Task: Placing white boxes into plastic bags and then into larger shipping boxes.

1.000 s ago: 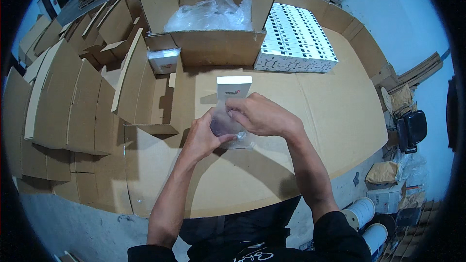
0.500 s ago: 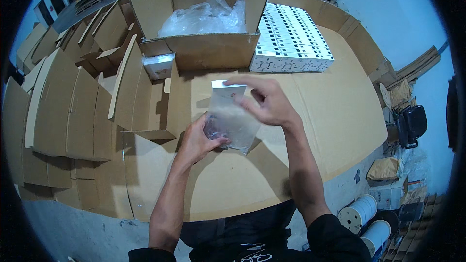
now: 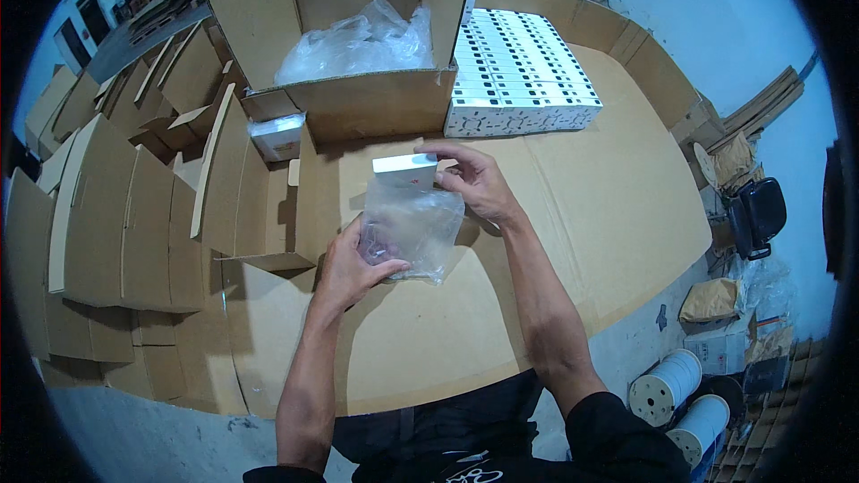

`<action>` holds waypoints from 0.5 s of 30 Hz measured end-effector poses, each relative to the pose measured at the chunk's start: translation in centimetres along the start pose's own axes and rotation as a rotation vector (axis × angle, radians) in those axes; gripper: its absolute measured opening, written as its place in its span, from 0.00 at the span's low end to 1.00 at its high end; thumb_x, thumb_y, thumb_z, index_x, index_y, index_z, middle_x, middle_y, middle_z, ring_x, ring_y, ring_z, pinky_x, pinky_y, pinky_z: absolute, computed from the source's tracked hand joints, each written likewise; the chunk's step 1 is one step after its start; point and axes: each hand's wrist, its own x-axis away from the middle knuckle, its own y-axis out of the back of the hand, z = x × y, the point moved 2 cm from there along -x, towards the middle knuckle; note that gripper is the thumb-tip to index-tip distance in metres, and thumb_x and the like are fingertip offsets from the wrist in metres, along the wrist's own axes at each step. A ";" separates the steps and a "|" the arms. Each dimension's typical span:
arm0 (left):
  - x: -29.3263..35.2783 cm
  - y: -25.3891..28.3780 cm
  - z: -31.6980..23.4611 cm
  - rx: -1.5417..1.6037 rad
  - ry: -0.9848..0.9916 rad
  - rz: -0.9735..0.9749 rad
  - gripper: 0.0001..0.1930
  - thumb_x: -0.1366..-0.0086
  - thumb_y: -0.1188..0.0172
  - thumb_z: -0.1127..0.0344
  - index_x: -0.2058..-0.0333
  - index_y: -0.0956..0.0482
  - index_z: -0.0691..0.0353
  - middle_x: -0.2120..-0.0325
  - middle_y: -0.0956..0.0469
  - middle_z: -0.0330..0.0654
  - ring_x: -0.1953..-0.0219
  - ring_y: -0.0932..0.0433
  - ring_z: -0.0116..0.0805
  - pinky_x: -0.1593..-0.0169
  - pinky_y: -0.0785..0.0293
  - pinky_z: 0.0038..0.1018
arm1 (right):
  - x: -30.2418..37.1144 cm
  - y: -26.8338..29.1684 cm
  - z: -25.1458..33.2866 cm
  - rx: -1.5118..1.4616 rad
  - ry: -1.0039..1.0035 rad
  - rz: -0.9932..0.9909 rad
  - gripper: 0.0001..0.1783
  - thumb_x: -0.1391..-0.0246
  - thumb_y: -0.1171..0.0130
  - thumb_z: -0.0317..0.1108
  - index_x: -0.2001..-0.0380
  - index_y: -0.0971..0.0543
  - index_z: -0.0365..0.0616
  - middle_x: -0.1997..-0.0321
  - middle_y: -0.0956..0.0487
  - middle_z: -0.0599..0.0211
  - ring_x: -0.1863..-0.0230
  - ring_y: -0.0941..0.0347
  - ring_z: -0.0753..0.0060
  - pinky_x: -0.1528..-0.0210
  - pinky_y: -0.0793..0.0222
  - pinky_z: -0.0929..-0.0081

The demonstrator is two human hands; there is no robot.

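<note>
A clear plastic bag [image 3: 413, 231] is held up over the cardboard-covered table, with my left hand [image 3: 344, 266] closed on its lower left side, thumb across the front. A small white box [image 3: 404, 171] sticks out of the bag's upper end, its lower part behind or inside the film; its full depth in the bag is hard to make out. At the box's upper right corner is my right hand [image 3: 483, 186], index finger over the top edge and thumb against the side, closed on it.
Behind stands a large open carton [image 3: 362, 105] with crumpled clear bags [image 3: 362, 43] inside. To its right are rows of white boxes [image 3: 523, 118]. An open brown carton [image 3: 237, 183] at left holds a wrapped white box [image 3: 279, 137]. Folded cartons [image 3: 98, 215] crowd the far left; cable spools [image 3: 667, 386] lie lower right.
My right hand has shifted from in front of the bag to the box's upper right corner. The bag and box have turned, showing more width. The whole view has shifted slightly.
</note>
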 end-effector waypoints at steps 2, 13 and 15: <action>0.0 0.0 0.1 -0.006 0.021 0.011 0.33 0.53 0.18 0.69 0.48 0.23 0.64 0.63 0.18 0.38 0.61 0.19 0.26 0.54 0.20 0.27 | 0.0 -0.3 -0.4 0.036 -0.071 0.014 0.21 0.43 0.38 0.20 0.45 0.18 0.44 0.46 0.20 0.69 0.52 0.25 0.79 0.50 0.24 0.76; -0.1 0.2 0.4 -0.026 0.005 0.018 0.34 0.53 0.19 0.70 0.46 0.24 0.63 0.63 0.17 0.39 0.60 0.19 0.28 0.54 0.20 0.29 | -0.3 0.5 -0.2 0.049 0.053 -0.233 0.16 0.42 0.35 0.22 0.50 0.21 0.38 0.55 0.20 0.62 0.58 0.22 0.75 0.56 0.18 0.76; -0.1 0.2 -0.1 -0.049 0.009 0.023 0.35 0.53 0.19 0.71 0.45 0.24 0.63 0.63 0.17 0.39 0.60 0.18 0.28 0.54 0.19 0.29 | 0.0 1.0 0.3 -0.034 0.168 -0.249 0.15 0.42 0.36 0.19 0.54 0.28 0.35 0.56 0.23 0.61 0.56 0.21 0.72 0.57 0.15 0.72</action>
